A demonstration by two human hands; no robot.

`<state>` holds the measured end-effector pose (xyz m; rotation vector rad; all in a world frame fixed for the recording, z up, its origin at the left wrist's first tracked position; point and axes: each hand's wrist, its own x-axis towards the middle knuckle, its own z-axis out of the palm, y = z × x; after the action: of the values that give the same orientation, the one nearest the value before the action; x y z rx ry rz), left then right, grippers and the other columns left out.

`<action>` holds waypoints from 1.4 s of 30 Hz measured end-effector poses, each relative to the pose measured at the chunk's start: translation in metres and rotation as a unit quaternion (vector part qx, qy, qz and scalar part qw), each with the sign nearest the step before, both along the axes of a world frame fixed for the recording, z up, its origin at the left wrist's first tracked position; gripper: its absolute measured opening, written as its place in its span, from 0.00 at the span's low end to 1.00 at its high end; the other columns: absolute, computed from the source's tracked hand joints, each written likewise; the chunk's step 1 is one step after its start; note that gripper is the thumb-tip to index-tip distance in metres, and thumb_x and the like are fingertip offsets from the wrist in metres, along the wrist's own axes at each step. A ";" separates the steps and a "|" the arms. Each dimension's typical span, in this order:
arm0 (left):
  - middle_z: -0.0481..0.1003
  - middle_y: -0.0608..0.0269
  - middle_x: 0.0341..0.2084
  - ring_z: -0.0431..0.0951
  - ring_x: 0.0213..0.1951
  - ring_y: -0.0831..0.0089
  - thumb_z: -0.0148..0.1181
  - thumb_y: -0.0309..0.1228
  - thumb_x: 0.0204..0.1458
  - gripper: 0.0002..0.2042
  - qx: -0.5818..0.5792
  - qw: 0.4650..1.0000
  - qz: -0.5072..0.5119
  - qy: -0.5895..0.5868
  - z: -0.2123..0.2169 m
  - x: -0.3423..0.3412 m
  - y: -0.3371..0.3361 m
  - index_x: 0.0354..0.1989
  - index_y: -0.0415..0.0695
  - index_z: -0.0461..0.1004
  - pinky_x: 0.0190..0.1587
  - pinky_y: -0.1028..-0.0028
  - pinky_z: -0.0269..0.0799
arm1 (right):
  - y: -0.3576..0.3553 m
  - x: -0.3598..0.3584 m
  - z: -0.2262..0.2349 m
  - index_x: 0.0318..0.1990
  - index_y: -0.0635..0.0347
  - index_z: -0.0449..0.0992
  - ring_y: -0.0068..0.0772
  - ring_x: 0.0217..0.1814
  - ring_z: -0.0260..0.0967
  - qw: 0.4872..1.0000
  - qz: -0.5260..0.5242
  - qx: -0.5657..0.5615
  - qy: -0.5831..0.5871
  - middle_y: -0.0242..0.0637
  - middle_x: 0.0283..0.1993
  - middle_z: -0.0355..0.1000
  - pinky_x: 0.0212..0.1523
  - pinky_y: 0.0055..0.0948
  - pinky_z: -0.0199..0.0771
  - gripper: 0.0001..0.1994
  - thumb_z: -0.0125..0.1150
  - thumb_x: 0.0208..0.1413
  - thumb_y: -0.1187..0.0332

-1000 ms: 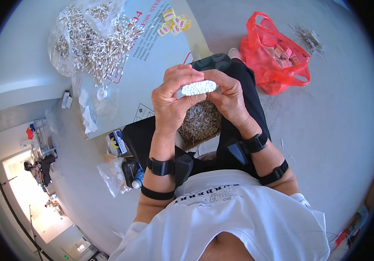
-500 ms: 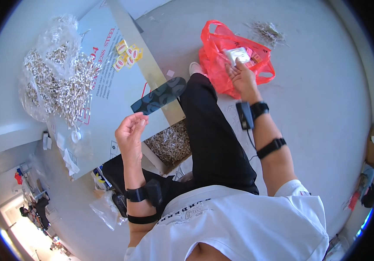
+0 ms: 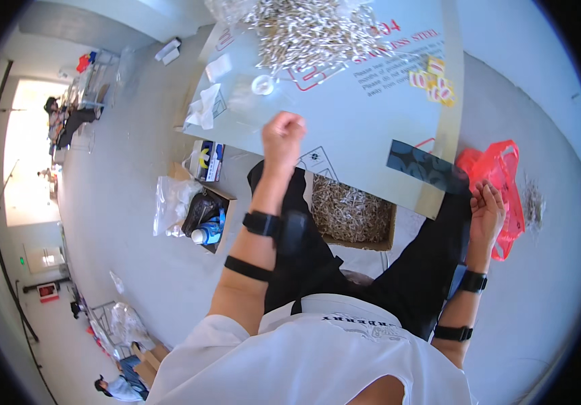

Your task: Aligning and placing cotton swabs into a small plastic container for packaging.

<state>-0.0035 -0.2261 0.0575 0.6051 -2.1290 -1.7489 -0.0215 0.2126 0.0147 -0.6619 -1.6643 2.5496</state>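
My left hand is raised over the near edge of the table, its fingers curled in; whatever they may hold is hidden. Nearest to it on the tabletop are a small round white lid-like piece and a crumpled white tissue. My right hand is palm up beside my right knee, fingers apart and slightly bent, with nothing in it. Just behind it on the floor stands a red plastic bag. A big heap of cotton swabs lies at the far side of the table.
Yellow-edged labels and a dark patterned sheet lie on the table. Under its edge is a cardboard box of swabs. Another box holds a blue-and-white bottle. Loose swabs lie beyond the bag. Other people are far left.
My view has swung left. My left hand has moved across toward the tissue side of the table, its fingers curling tighter. My right hand has drawn back from the red bag's mouth.
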 end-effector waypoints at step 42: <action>0.73 0.68 0.19 0.70 0.25 0.82 0.66 0.22 0.48 0.05 -0.098 0.969 -0.223 -0.035 0.017 0.024 -0.010 0.26 0.38 0.75 0.29 0.76 0.67 | -0.264 0.023 0.060 0.42 0.65 0.78 0.22 0.31 0.73 0.912 0.227 -0.258 -0.223 0.37 0.35 0.79 0.34 0.21 0.72 0.10 0.62 0.62 0.66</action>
<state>0.0207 -0.2361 0.0740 0.1389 -2.6027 -1.7087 0.0013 -0.0516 0.0748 -1.0623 -1.3433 3.4512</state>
